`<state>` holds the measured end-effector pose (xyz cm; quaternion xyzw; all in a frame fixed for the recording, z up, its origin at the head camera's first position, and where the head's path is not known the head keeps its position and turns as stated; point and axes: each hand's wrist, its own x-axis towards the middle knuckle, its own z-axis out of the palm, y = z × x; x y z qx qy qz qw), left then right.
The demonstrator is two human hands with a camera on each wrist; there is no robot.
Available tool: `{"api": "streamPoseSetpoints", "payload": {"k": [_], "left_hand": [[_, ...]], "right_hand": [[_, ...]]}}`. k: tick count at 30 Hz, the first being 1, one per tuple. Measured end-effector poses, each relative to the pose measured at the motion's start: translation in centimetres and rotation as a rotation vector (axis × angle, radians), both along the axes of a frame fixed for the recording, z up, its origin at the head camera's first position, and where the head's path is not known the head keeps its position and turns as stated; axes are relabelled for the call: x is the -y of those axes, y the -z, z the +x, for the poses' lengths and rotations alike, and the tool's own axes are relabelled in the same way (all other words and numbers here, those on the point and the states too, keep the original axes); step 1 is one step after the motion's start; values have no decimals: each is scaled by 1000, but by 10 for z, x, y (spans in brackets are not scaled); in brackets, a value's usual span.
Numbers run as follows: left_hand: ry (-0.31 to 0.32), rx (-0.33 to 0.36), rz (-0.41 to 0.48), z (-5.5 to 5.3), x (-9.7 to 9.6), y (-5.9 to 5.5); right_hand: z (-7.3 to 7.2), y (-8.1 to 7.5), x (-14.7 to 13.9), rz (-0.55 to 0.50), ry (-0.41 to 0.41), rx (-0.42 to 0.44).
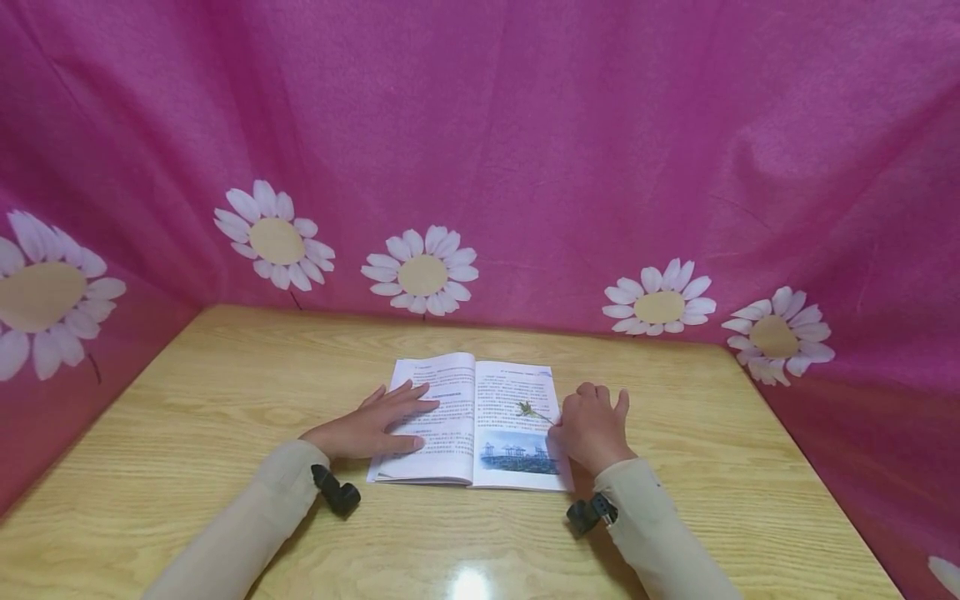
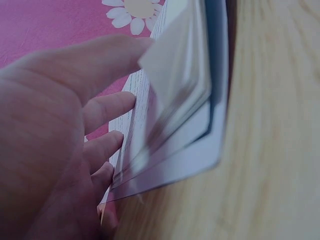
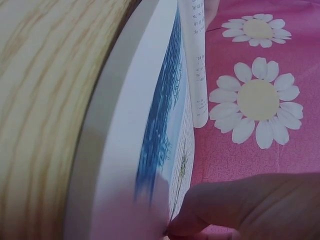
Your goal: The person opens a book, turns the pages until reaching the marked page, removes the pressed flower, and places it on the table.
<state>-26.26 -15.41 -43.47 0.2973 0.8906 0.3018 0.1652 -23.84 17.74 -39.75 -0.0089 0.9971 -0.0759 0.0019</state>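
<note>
An open book (image 1: 450, 457) lies on the wooden table, printed with text and a blue picture on its right page. My left hand (image 1: 375, 423) rests on the left page with its fingers spread. In the left wrist view, the page edges (image 2: 182, 65) are lifted and fanned near the thumb. A small dried green sprig (image 1: 527, 409) lies over the right page, above the picture. My right hand (image 1: 596, 425) pinches the thin end of its stem between thumb and finger at the page's right edge. The right wrist view shows the sprig (image 3: 183, 167) running up from the fingertips.
The wooden table (image 1: 247, 367) extends around the book on all sides. A pink curtain (image 1: 525, 150) with white daisies hangs behind it and along both sides. Black wrist devices (image 1: 341, 497) sit over the beige sleeves (image 1: 251, 521).
</note>
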Motion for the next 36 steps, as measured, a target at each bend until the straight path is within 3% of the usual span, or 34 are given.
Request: {"api": "streamPoseSetpoints", "payload": {"k": [13, 36], "left_hand": [[17, -18, 43, 1, 0, -2], [17, -22, 33, 2, 0, -1]], "right_hand": [[2, -5, -4, -10, -13, -5], [2, -5, -5, 3, -9, 19]]}}
